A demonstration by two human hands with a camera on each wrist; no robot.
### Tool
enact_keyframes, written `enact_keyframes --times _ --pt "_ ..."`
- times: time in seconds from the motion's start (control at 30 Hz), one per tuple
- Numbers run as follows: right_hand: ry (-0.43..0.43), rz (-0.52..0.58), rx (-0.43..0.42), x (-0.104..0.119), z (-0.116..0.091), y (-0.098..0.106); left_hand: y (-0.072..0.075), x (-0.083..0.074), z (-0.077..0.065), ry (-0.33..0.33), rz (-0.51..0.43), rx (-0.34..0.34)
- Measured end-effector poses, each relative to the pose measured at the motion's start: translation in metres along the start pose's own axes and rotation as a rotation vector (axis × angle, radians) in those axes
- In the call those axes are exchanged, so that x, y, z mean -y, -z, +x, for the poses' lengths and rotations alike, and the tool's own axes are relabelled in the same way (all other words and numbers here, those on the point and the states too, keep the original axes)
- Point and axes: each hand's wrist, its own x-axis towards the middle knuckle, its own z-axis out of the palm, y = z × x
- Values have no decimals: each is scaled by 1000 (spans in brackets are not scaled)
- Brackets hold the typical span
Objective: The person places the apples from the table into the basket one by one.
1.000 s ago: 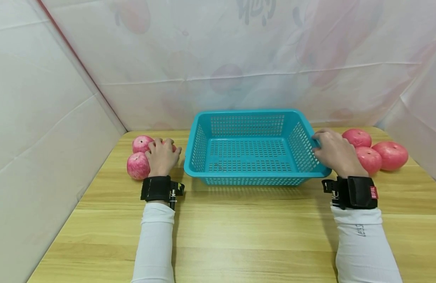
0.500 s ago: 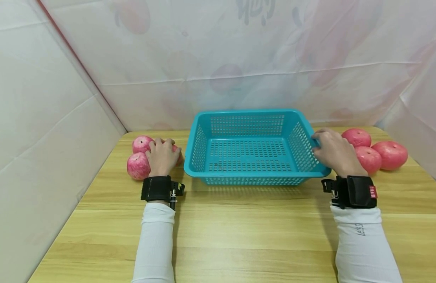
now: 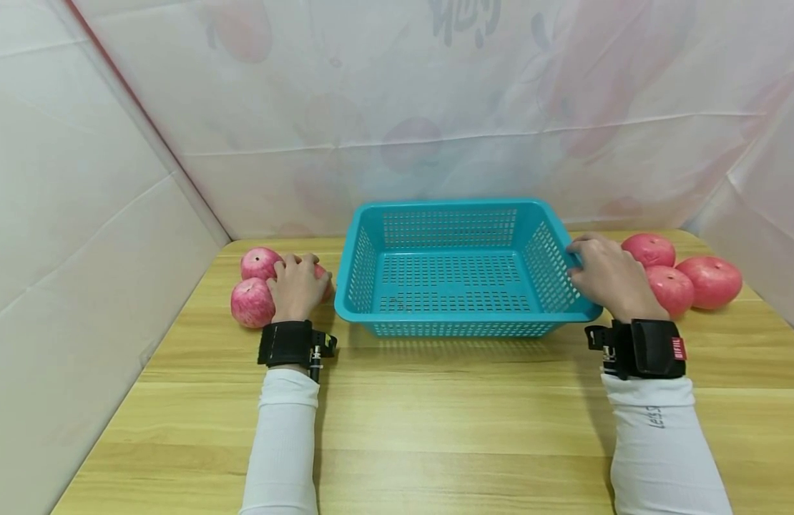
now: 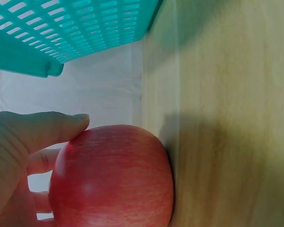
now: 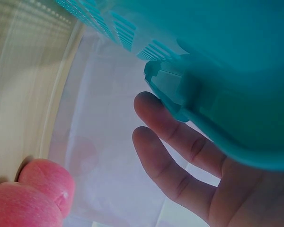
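Observation:
My left hand (image 3: 298, 287) holds a red apple (image 4: 116, 182) that rests on the table, left of the blue-green plastic basket (image 3: 448, 318). In the left wrist view, the thumb lies on the apple's side and the other fingers bend behind it. From the head view, most of this apple is hidden under the hand. My right hand (image 3: 609, 279) grips the basket's right rim. Two of its fingers show beneath the rim in the right wrist view, while the thumb is hidden there. Inside, the basket's perforated floor is bare.
Two more pink-red apples (image 3: 252, 302) sit left of my left hand. Beyond my right hand is a cluster of pink-red round fruits (image 3: 710, 282). A pale printed cloth (image 3: 410, 93) hangs behind the wooden table (image 3: 448, 422), with a white cloth wall at the left.
The fingers of my left hand have shifted very slightly to the right at the apple. My right hand and the basket have stayed in place.

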Motion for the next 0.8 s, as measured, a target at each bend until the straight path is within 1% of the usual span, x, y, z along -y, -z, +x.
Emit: enact_keyframes --times 0.43,0.8 --pt "-8 0 5 1 0 0 -4 0 0 9 -8 39" --pt "-12 4 10 1 0 1 -9 -2 1 3 -14 77"
